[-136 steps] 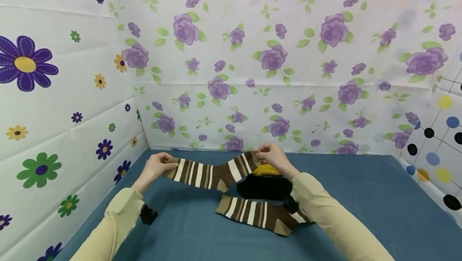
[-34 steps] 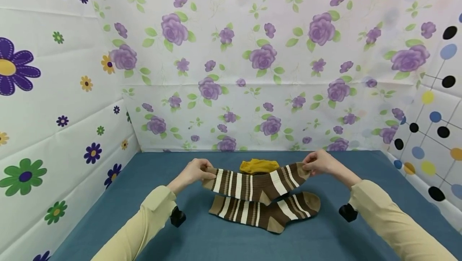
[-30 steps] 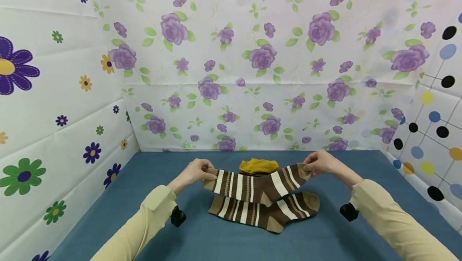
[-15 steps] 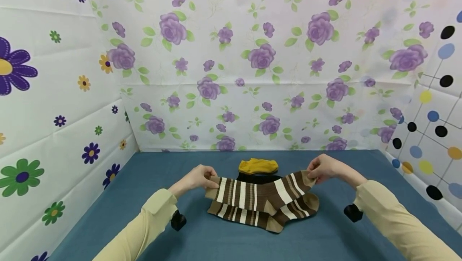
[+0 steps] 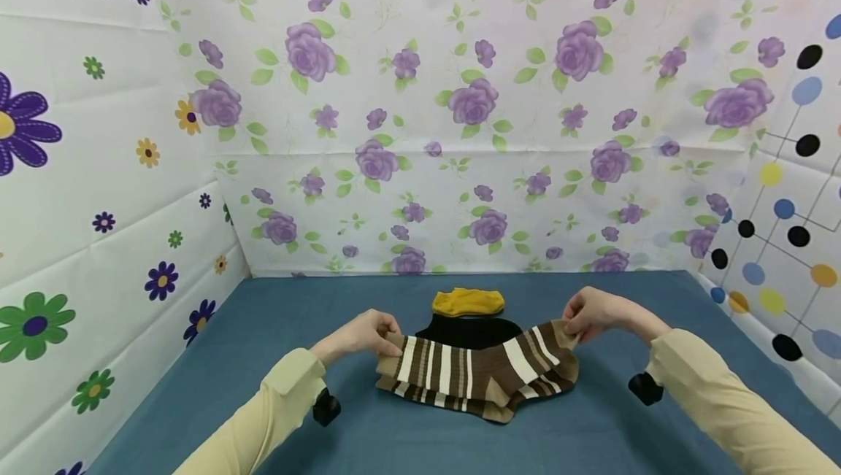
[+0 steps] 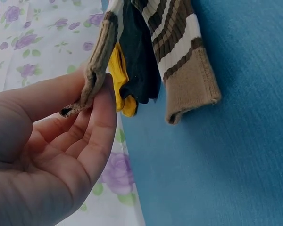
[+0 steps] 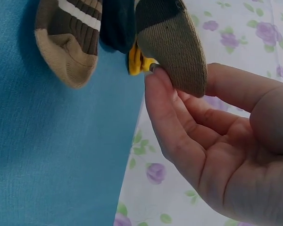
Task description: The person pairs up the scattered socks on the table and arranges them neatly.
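A brown sock [image 5: 453,369] with white and tan stripes is stretched between both hands, just above a matching striped sock [image 5: 453,400] lying on the table. My left hand [image 5: 360,335] pinches the tan cuff between thumb and fingers; the left wrist view shows that cuff [image 6: 96,56] edge-on. At the other end, my right hand [image 5: 601,313] pinches the tan toe, seen up close in the right wrist view as the toe [image 7: 177,49]. Most of the lower sock is hidden behind the held one. Its cuff [image 6: 193,87] and its toe [image 7: 68,59] show apart from the held ends.
Behind the striped socks lie a black sock [image 5: 468,331] and a yellow sock [image 5: 468,302]. The blue table covering [image 5: 315,300] reaches back to a wall sheet with purple roses [image 5: 473,103]. Patterned sheets also stand at the left and right.
Both hands first carried the striped sock rightward over its match. Over the last second they have lowered it toward the lower sock, uncovering more of the black sock behind.
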`<state>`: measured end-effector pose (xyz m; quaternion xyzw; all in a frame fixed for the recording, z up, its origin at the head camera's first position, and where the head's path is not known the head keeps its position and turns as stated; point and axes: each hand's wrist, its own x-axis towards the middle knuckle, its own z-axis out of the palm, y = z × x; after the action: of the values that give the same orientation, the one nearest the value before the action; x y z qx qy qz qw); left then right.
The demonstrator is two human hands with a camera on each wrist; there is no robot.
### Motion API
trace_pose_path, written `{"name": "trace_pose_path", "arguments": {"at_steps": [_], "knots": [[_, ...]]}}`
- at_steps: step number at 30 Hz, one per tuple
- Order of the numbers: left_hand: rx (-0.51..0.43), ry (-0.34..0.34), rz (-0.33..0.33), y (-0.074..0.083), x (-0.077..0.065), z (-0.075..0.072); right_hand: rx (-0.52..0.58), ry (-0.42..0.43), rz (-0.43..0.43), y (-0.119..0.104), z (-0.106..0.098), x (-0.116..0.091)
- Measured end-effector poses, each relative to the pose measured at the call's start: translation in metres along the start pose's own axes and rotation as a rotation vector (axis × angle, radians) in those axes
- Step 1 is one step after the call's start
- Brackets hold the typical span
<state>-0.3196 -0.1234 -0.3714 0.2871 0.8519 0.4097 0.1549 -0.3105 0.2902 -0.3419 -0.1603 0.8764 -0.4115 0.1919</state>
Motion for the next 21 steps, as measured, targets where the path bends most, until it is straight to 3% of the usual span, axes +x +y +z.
{"name": "trace_pose_path", "arguments": {"at_steps": [21], "knots": [[-0.056, -0.075, -0.003, -0.0039, 0.0012, 0.0089, -0.028, -0.031, 0.05, 0.0053, 0.0072, -0.0025]]}}
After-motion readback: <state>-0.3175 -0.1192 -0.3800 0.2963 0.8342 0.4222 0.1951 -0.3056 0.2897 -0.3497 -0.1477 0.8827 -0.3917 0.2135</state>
